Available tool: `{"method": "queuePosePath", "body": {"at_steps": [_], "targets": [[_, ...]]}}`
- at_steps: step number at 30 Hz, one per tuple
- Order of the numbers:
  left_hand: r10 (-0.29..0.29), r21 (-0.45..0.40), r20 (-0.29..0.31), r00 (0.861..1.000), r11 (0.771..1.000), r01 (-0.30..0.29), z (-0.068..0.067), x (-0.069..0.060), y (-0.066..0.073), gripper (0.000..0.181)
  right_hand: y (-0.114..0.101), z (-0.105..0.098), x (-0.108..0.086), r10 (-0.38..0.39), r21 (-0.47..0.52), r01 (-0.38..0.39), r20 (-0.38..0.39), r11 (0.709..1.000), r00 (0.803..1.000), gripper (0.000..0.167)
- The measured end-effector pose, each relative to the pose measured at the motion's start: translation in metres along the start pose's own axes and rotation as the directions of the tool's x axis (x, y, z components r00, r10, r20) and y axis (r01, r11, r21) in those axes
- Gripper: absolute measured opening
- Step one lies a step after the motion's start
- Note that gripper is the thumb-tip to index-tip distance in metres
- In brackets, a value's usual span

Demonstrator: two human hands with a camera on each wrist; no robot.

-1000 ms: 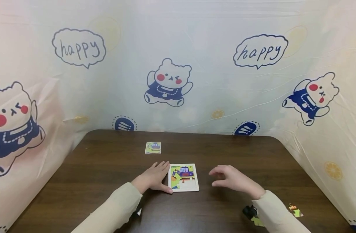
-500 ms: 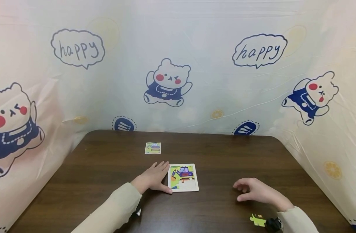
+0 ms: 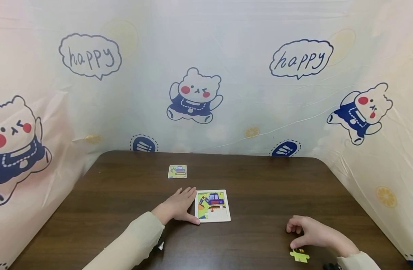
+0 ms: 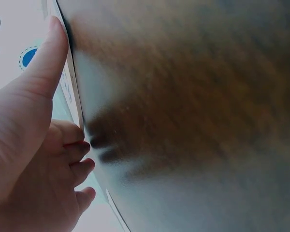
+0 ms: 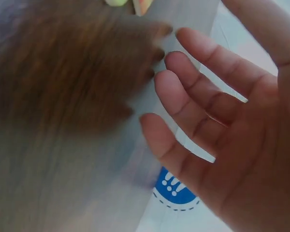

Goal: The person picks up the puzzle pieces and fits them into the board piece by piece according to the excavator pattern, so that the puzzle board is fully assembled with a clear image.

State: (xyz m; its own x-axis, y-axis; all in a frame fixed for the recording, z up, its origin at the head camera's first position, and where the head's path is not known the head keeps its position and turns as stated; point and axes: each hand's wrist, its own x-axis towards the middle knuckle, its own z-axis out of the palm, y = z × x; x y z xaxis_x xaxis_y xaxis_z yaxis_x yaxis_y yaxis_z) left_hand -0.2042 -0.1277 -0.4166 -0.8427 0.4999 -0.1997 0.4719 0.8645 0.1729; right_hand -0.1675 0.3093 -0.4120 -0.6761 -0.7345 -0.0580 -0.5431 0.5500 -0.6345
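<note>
A white-framed jigsaw puzzle tray (image 3: 221,215) lies mid-table, with a blue digger picture partly filled in and a white bare area at its lower right. My left hand (image 3: 179,206) rests along the tray's left side, thumb at the near corner and fingertips at the far one. In the left wrist view its straight thumb lies along the tray edge (image 4: 73,82). My right hand (image 3: 316,231) hovers at the right with bent, parted fingers and holds nothing. Below its thumb lies a green jigsaw piece (image 3: 299,256); a piece's tip (image 5: 142,7) shows atop the right wrist view.
A small digger picture card (image 3: 177,171) lies farther back on the dark wooden table (image 3: 125,187). Behind the table hangs a pale curtain (image 3: 247,101) with printed bears. A dark wrist camera (image 3: 332,266) sits under the right sleeve.
My right hand has moved right and toward me, from beside the tray to over the green piece. The left hand and tray have stayed put.
</note>
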Motion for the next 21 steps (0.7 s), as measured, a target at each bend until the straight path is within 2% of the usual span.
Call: {"method": "queuePosePath", "body": {"at_steps": [5,8,13,21], "targets": [[0.005,0.003,-0.003,1.000,1.000,-0.005,0.000,0.000,0.000,0.104,0.001,0.004,-0.009,-0.074,-0.007,0.074,0.033,0.997,0.997,0.043],[0.006,0.008,-0.003,1.000,1.000,-0.006,0.000,-0.001,0.000,0.104,0.001,0.007,-0.012,-0.105,-0.055,0.107,0.035,0.993,0.994,0.048],[0.003,0.001,-0.001,1.000,1.000,-0.003,0.000,-0.002,0.001,0.103,-0.003,0.011,-0.012,-0.103,-0.116,0.103,0.003,0.988,0.995,0.046],[0.000,0.003,0.001,1.000,1.000,0.000,0.000,-0.001,0.001,0.104,-0.006,0.012,-0.009,-0.072,-0.120,0.068,-0.030,0.990,0.997,0.034]]}}
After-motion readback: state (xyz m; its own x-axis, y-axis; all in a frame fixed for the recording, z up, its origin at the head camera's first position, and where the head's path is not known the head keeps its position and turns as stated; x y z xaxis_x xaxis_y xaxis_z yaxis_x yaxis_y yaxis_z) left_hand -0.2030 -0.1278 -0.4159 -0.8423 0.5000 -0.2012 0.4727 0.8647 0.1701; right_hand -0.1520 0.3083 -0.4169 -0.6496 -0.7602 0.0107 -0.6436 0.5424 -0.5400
